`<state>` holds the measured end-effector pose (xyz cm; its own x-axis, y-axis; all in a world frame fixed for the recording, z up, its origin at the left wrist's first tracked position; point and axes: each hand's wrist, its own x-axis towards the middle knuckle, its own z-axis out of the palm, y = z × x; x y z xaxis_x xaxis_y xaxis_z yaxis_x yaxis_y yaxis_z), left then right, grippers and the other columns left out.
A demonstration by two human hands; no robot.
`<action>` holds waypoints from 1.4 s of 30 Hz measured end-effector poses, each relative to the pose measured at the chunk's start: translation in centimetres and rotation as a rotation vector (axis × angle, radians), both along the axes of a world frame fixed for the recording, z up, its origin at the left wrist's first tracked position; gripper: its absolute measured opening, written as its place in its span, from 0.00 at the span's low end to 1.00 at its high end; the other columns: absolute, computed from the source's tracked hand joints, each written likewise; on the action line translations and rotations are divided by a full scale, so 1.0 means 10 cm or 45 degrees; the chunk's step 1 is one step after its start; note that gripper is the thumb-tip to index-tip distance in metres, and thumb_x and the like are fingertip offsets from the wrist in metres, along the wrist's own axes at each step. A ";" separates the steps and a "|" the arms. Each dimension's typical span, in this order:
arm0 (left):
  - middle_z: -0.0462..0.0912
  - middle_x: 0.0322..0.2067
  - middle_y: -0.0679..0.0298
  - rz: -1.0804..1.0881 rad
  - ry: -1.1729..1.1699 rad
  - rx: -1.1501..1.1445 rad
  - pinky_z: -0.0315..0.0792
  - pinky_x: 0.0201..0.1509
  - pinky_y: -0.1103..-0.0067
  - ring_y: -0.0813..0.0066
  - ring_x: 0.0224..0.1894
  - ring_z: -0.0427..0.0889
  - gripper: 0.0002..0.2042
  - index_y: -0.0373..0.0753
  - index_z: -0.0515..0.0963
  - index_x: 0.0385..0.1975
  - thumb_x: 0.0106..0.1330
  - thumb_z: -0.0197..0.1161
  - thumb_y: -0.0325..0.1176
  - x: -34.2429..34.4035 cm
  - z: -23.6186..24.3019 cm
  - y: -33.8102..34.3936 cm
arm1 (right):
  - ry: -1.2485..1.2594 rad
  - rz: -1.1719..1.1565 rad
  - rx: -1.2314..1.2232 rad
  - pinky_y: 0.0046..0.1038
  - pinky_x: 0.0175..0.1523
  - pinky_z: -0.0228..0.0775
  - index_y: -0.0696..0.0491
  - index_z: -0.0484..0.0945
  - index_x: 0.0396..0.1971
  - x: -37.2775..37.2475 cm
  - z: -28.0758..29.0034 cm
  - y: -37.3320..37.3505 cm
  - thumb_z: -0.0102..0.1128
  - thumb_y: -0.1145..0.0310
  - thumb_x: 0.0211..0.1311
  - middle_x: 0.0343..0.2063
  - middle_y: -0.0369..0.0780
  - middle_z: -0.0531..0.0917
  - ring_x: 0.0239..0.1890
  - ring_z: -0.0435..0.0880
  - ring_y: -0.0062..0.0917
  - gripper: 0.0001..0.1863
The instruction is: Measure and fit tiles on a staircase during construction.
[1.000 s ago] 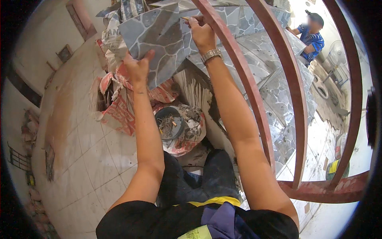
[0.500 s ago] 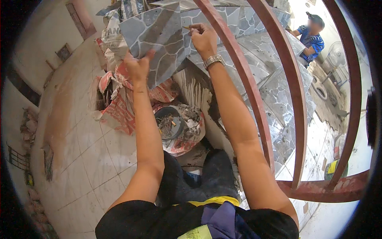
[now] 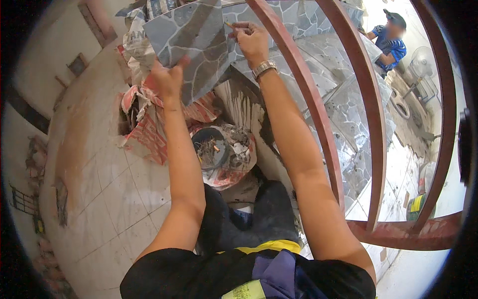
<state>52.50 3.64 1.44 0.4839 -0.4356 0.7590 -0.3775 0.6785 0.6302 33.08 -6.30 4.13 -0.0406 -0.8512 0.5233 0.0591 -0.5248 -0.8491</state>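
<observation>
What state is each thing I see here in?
Gray tile: held up, tilted
Left hand: gripping that tile
Right hand: pinching a thin stick
Wristwatch: worn on right wrist
Dark bucket: open, holding small bits
Red-and-white bag: crumpled
Fan: upright, running unclear

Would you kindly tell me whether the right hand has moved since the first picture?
Yes, the right hand has shifted slightly downward in view, judged against the red railing.

Grey tile [image 3: 199, 47], top corner cut off
</observation>
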 end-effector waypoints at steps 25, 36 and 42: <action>0.87 0.40 0.58 -0.084 0.058 0.132 0.76 0.48 0.75 0.70 0.39 0.84 0.24 0.30 0.78 0.47 0.48 0.78 0.24 0.08 -0.03 -0.05 | 0.837 -0.223 0.123 0.41 0.52 0.77 0.51 0.89 0.35 -0.18 -0.17 -0.04 0.64 0.61 0.51 0.38 0.51 0.87 0.43 0.87 0.45 0.14; 0.86 0.40 0.59 0.160 -0.087 0.198 0.76 0.49 0.73 0.67 0.41 0.84 0.27 0.30 0.78 0.49 0.49 0.80 0.31 -0.03 0.09 0.09 | -0.329 0.151 0.028 0.25 0.41 0.73 0.59 0.81 0.39 -0.18 0.07 0.39 0.64 0.68 0.64 0.32 0.38 0.86 0.33 0.83 0.22 0.10; 0.84 0.44 0.59 -0.016 0.290 0.122 0.75 0.52 0.73 0.66 0.44 0.82 0.25 0.31 0.78 0.50 0.50 0.78 0.25 0.41 0.17 0.44 | 0.045 0.135 0.037 0.23 0.40 0.73 0.59 0.80 0.38 -0.76 -0.21 2.29 0.59 0.76 0.66 0.30 0.36 0.82 0.32 0.81 0.20 0.04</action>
